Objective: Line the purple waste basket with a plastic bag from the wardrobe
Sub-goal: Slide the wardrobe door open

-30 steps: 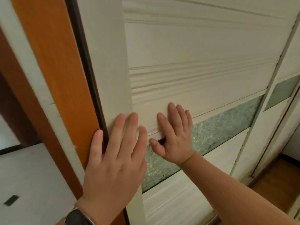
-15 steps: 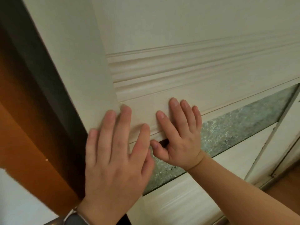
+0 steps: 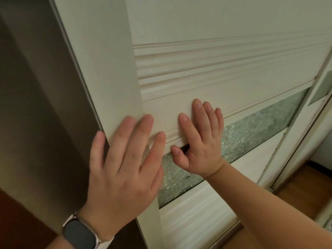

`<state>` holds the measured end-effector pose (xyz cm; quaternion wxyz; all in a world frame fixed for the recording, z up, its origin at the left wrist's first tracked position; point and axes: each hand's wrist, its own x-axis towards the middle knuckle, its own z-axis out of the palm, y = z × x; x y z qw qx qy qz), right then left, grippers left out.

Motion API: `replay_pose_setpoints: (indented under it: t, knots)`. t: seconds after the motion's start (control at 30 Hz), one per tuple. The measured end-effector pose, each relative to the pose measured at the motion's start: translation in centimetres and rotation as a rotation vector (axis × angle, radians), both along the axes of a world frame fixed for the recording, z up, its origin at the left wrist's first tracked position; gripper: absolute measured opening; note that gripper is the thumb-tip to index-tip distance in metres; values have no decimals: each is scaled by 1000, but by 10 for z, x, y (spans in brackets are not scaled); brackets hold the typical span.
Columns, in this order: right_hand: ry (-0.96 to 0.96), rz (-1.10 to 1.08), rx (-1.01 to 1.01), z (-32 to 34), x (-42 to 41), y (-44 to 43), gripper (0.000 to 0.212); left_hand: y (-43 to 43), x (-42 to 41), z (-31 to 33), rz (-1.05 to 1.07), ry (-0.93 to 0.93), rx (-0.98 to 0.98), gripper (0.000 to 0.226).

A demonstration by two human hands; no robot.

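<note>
A cream sliding wardrobe door (image 3: 206, 72) with moulded ridges and a band of textured greenish glass (image 3: 251, 128) fills the view. My left hand (image 3: 124, 164), a watch on its wrist, lies flat with fingers spread on the door's left edge. My right hand (image 3: 199, 141) presses flat on the panel just above the glass, thumb tucked under the moulding. Left of the door's edge a dark gap (image 3: 45, 105) into the wardrobe shows. Neither the purple waste basket nor a plastic bag is in view.
A second sliding door (image 3: 321, 87) with its own glass band stands at the right. Wooden floor (image 3: 305, 194) shows at the lower right, and a dark brown surface (image 3: 19, 221) at the lower left.
The door has slid to the right under both flat hands. The orange-brown frame at the left has given way to a widening dark gap. The hands keep their places on the door.
</note>
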<state>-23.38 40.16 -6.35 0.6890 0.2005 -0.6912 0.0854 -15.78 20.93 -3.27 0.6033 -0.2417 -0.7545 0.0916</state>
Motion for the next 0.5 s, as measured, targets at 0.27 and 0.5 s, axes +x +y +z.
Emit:
replay_pose_setpoints:
  t: [0.27, 0.5]
  knots:
    - [-24, -21, -3, -1, -13, 44, 64, 44, -20, 0, -66, 21, 17, 44]
    - [-46, -32, -18, -1, -18, 65, 61, 68, -29, -1, -120, 12, 35, 41]
